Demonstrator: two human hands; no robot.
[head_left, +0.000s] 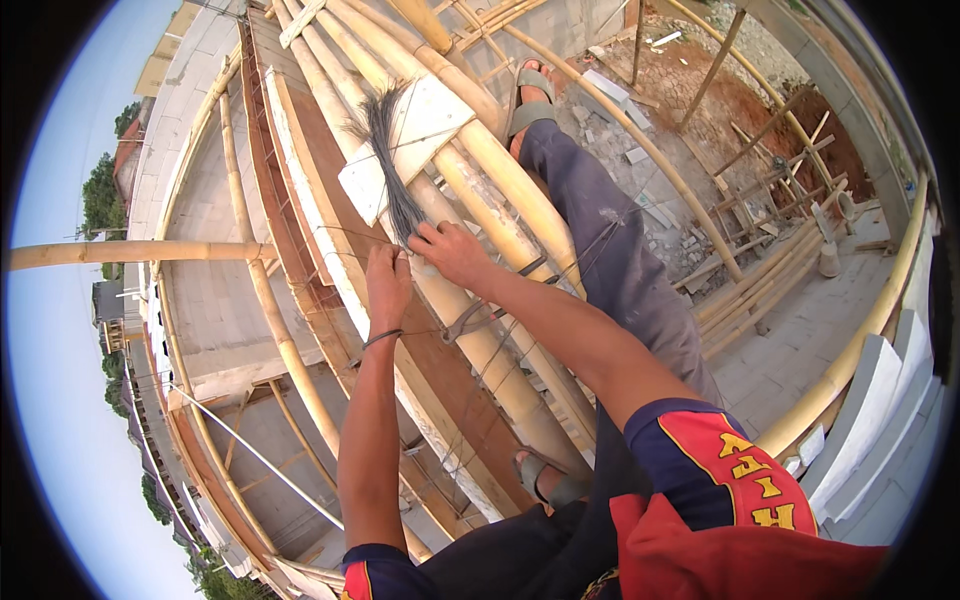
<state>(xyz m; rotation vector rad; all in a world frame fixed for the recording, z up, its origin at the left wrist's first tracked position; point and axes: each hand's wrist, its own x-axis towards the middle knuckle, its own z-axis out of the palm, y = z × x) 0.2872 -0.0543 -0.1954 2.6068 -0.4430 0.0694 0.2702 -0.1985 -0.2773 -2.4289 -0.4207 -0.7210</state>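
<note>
A bundle of dark tie wire (392, 175) lies across a pale, worn board (432, 118), its loose ends fanned out at the far end. My right hand (452, 252) is closed, its fingers pinching the near end of the bundle. Close beside it, my left hand (388, 278) is also closed, with thin wire at its fingertips; how much it grips is partly hidden. Below my right forearm, a pair of pincers (466, 322) rests on the bamboo poles (500, 378). Thin wire strands run across the poles near both wrists.
My sandaled feet stand on bamboo scaffolding, one ahead (535, 88) and one nearer (548, 480). Timber formwork (330, 215) with reinforcing bars runs along the left. Lower down at the right are rubble (640, 150), stacked bamboo (765, 275) and a block floor. A bamboo rail (850, 370) curves along the right.
</note>
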